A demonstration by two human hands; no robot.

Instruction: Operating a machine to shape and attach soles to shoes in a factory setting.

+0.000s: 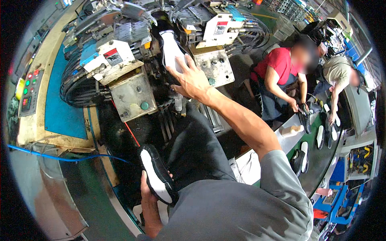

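Low at centre-left, my left hand (148, 195) grips a black shoe upper (168, 193) with a white bottom facing up; its thumb shows on one side and fingertips peek out on the other. My right hand (192, 80) reaches forward to a second shoe (172, 49), also white-bottomed with dark sides, which sits sole-up in the middle of the machine (132, 94). Those fingers lie over the heel end of the white bottom, with the thumb bent beside it. The underside of this grip is hidden.
Hoses and metal plates with green buttons flank the machine's centre. A control panel (30, 92) stands at left, near a blue air hose (72, 159). On the right, two co-workers handle shoes at a green conveyor (313, 160) carrying several shoes and a bottle (292, 130).
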